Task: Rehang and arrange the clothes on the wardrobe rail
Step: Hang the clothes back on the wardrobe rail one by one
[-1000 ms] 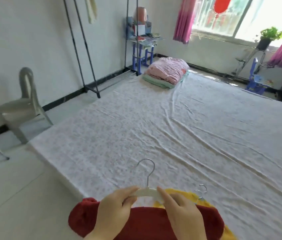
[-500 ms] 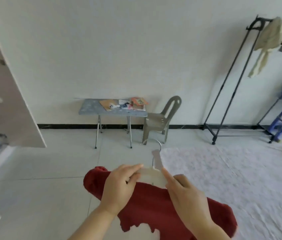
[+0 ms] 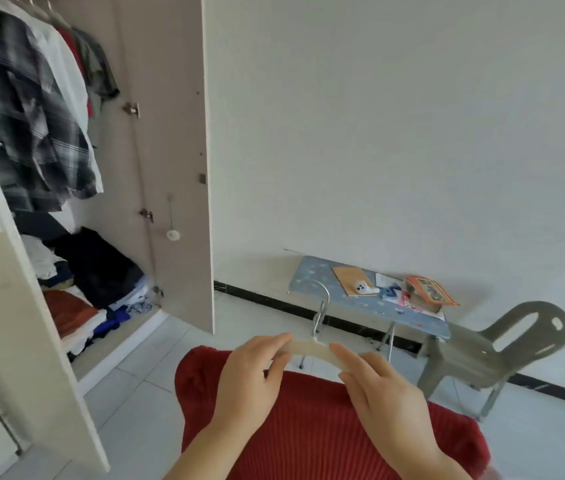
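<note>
The wardrobe fills the left of the frame, its doors open. Shirts hang inside it in the upper left, and below them a pile of clothes lies on its floor. Right of centre a small table stands against the wall, with a box on its right end (papers beside it). A chair stands just right of the table. At bottom centre, in front of the table, the left hand and right hand hold a hanger between them. A sweater hangs from it, under both hands.

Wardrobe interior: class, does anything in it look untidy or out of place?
Yes. The clothes pile at the wardrobe bottom is a loose jumble, not folded; the plaid shirt hangs crooked and bunched.
</note>
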Action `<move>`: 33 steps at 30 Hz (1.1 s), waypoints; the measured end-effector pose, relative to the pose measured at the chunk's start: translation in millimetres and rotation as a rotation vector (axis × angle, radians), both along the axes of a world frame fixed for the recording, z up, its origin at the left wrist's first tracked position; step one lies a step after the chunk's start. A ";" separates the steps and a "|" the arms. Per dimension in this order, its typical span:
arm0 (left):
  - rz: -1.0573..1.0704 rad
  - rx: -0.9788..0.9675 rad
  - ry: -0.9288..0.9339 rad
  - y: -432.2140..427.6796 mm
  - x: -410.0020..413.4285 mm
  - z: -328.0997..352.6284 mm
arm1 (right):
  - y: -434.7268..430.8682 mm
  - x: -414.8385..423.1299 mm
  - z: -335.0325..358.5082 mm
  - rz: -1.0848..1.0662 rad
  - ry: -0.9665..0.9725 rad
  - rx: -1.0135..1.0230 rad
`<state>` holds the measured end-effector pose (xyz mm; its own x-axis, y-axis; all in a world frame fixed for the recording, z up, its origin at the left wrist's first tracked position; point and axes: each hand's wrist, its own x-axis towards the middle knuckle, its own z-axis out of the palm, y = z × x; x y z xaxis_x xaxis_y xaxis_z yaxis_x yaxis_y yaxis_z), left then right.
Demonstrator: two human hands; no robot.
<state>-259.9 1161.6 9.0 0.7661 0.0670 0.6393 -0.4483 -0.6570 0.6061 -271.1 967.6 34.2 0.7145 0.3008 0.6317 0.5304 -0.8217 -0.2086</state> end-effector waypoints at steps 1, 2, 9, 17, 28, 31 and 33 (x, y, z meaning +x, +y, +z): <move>0.025 0.019 0.003 10.8 15.5 -0.3 | 10.7 22.6 0.6 0.030 -0.011 -0.001; 0.053 0.038 0.007 21.4 31.3 0.2 | 21.4 45.8 0.7 0.062 -0.024 -0.003; 0.317 0.132 0.133 90.1 142.9 7.0 | 92.4 214.6 5.2 0.310 -0.141 0.025; 0.537 0.116 0.176 166.6 252.1 34.8 | 190.3 371.3 33.3 0.533 -0.149 0.040; 0.717 0.134 0.171 342.1 378.8 33.9 | 379.3 533.9 45.4 0.680 -0.215 0.016; 0.783 0.140 0.154 395.5 405.2 43.1 | 435.5 568.4 56.5 0.704 -0.222 0.021; 0.828 0.144 0.146 430.3 419.0 52.2 | 472.2 588.6 65.8 0.729 -0.228 0.045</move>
